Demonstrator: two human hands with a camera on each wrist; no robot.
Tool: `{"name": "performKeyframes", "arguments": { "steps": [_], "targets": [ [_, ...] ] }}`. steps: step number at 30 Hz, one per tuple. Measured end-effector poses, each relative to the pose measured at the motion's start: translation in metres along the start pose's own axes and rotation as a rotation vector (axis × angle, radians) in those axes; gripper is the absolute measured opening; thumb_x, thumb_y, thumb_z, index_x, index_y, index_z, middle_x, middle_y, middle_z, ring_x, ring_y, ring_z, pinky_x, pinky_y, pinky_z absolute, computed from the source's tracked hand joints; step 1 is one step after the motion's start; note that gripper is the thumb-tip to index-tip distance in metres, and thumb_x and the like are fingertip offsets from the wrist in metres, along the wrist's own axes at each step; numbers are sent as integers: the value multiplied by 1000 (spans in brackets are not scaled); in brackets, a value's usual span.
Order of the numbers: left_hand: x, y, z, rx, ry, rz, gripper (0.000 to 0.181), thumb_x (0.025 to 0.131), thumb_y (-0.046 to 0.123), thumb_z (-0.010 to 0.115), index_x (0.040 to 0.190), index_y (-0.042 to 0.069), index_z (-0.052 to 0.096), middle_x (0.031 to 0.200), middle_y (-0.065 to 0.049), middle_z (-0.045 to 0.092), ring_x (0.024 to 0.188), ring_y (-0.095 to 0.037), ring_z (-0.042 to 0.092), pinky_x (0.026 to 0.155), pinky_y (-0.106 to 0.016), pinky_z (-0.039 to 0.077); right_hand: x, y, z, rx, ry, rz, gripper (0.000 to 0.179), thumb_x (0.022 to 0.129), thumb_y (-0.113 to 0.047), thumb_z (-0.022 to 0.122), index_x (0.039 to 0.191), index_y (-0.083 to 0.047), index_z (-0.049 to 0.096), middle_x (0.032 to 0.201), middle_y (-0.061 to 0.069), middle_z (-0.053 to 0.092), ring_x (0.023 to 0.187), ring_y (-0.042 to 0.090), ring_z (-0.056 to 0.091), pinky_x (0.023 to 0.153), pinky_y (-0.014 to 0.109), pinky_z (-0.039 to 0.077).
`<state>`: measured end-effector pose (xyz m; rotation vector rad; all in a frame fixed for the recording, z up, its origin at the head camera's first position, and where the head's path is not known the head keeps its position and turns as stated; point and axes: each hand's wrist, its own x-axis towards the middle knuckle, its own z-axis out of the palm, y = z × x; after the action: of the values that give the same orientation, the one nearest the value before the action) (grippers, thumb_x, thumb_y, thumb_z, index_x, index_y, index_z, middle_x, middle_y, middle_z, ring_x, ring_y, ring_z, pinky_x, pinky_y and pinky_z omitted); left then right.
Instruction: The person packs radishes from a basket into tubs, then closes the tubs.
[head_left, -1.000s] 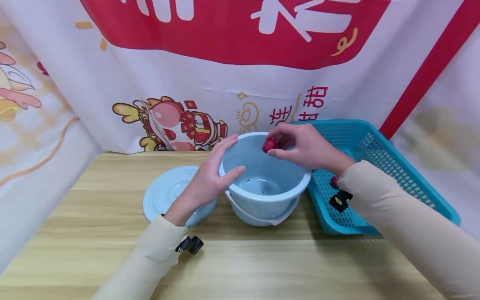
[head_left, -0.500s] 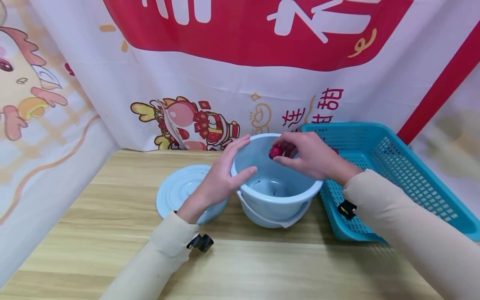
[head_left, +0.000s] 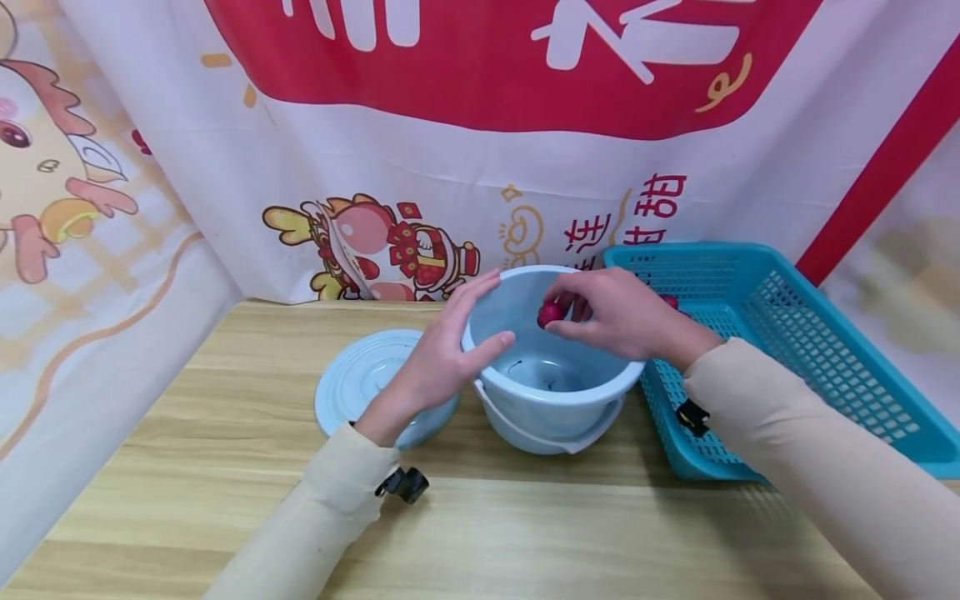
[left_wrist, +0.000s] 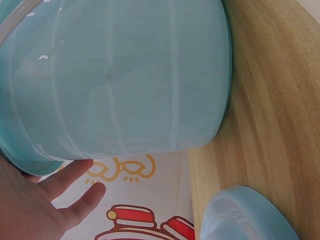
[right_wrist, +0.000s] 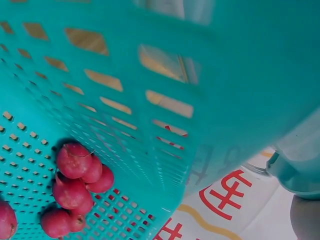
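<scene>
My right hand (head_left: 618,317) pinches a red radish (head_left: 550,314) between thumb and fingers, just inside the mouth of the light blue bucket (head_left: 551,417). My left hand (head_left: 442,354) rests on the bucket's left rim, its fingers along the outside and its thumb over the opening. In the left wrist view, the fingers (left_wrist: 82,205) look extended, close under the rim. Thin dark bits (head_left: 551,386) lie on the bucket's bottom. In the right wrist view, several more radishes (right_wrist: 69,192) sit together in the teal perforated basket (right_wrist: 135,200).
Left of the bucket, a round light blue lid (head_left: 348,379) lies on the wooden table (head_left: 187,450), partly behind the left forearm. The basket stands close on the bucket's right, under the right forearm. A printed white and red cloth (head_left: 420,158) hangs behind.
My right hand has lowered the radish slightly into the bucket's mouth. The left hand stays at the rim. The whole head view has shifted, so the scene sits further right.
</scene>
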<state>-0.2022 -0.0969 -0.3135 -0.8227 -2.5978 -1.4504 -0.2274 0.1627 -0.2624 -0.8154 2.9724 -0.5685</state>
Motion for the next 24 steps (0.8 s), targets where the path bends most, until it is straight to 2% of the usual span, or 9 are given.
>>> {"name": "performKeyframes", "arguments": {
  "steps": [24],
  "targets": [
    [-1,0,0,5,2,7,76,99,46,62,167,25,33,176,9,26,157,-26,38,117,-63,47,-1,-2,-1,-13,-3,-14,43,89,-34,86,126,-17,73,107,1,79,97,19,73,82,40,65]
  ]
}}
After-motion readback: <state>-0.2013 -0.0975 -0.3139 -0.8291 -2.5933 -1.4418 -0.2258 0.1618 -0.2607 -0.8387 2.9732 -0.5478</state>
